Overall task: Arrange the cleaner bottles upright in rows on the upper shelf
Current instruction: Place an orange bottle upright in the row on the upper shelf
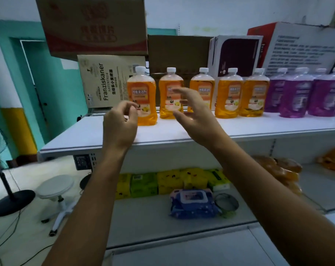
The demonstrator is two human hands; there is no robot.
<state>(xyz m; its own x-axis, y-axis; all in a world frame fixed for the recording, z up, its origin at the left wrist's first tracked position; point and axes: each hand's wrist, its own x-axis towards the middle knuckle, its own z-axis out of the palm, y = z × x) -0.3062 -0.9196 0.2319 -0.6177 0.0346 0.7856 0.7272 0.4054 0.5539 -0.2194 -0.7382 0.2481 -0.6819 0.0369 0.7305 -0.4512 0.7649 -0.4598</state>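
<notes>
1. Orange cleaner bottles (199, 93), clear plastic with white caps and orange labels, stand upright in a row of five along the white upper shelf (258, 128); neither of my hands holds one.
2. My left hand (119, 124) is raised in front of the leftmost orange bottle (142, 96). Its fingers are curled loosely, thumb and fingertips close together, gripping nothing.
3. My right hand (196, 114) hovers in front of the second and third bottles with fingers spread and relaxed, palm turned toward the left hand. I cannot tell whether it touches a bottle.
4. The leftmost bottle stands a little nearer the shelf's front edge than the other four.
5. To the right of the orange row, purple cleaner bottles (297, 93) with white caps stand upright on the same shelf, some in front of others.
6. Behind the bottles are brown cardboard boxes (97, 25), one printed "Franziskaner", and a white box with a dark panel (235, 54).
7. On the lower shelf (162, 219) lie yellow and green tissue packs (162, 182) and a blue pack of wipes (193, 203), with orange bagged goods (281, 169) to the right.
8. On the floor at left stand a white round stool (55, 186) and a black fan stand (11, 200).
</notes>
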